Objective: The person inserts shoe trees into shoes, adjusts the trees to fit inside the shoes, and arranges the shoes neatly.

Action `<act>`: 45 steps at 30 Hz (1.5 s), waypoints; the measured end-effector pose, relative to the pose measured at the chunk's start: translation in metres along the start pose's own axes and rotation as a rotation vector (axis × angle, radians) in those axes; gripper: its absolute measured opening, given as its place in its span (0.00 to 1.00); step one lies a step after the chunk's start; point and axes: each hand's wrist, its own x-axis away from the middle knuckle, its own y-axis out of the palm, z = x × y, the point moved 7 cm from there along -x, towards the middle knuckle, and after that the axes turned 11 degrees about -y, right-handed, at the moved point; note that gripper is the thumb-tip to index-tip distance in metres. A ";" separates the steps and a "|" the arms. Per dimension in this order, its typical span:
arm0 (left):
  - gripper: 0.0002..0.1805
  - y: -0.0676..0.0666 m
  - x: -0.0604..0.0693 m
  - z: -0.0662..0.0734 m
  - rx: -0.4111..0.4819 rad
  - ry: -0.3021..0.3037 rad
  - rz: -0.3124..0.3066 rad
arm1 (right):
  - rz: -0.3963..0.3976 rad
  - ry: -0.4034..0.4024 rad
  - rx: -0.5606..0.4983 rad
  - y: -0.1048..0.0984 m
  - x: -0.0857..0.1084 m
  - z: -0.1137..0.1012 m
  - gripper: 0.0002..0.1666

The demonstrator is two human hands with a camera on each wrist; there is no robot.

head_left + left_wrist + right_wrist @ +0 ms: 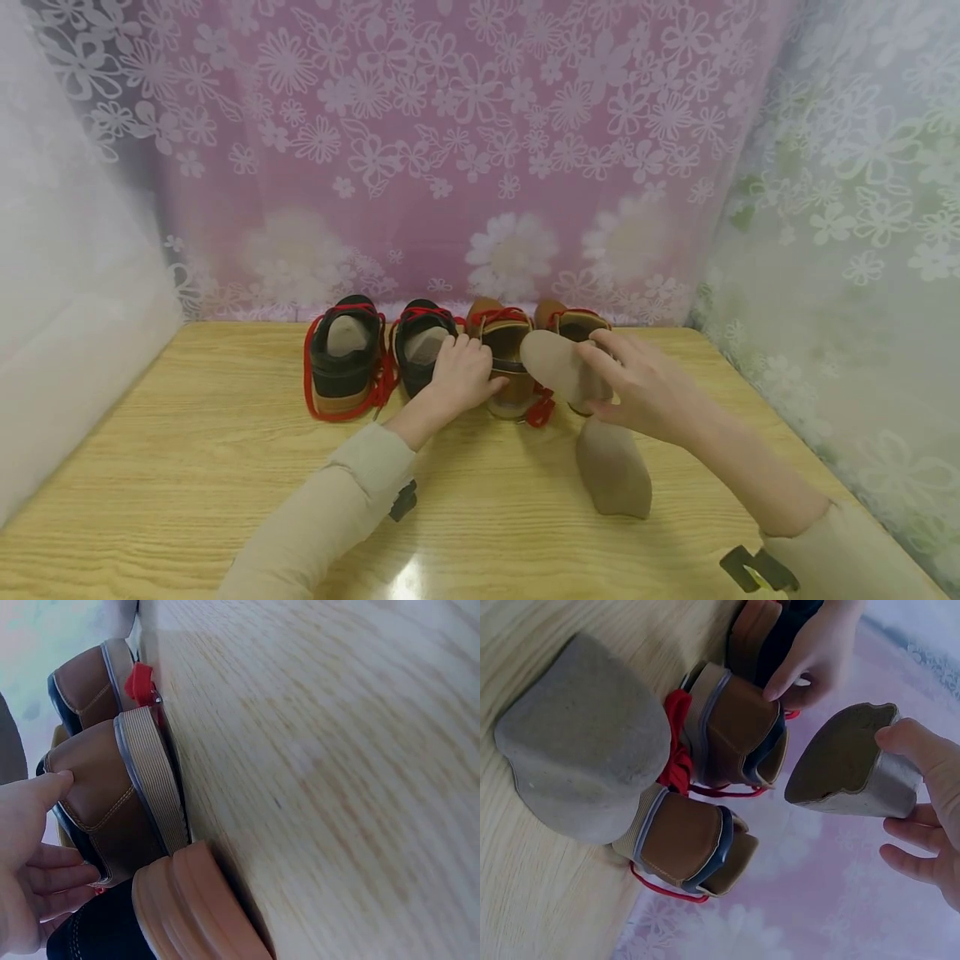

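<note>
Tabletop [150,467]: pale yellow wood grain, running back to the curtain and narrowing with distance; glossy, with a bright reflection near the front.
Back curtain [465,150]: pink, covered in white flower outlines, with larger blurred daisies low down.
Side sheets: whitish and hazy on the left [75,250]; pale, with white flowers and touches of green, on the right [862,208].
Shoe row: lined up along the back of the table, heels facing forward; black pair [341,367] to the left, each filled with a beige insert.
Left hand [463,371]: grasping the left brown shoe [513,392] at the heel, between thumb and fingers.
Right hand [645,383]: pinching a hollow beige insert [558,362], held in the air near the right brown shoe [550,313].
Loose insert [615,471]: lying on the wood in front of the brown shoes.
Red laces [542,408]: bunched between the brown shoes.
</note>
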 end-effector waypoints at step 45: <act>0.25 -0.001 0.002 -0.002 -0.011 0.035 0.058 | -0.363 0.056 -0.157 0.064 -0.037 0.049 0.40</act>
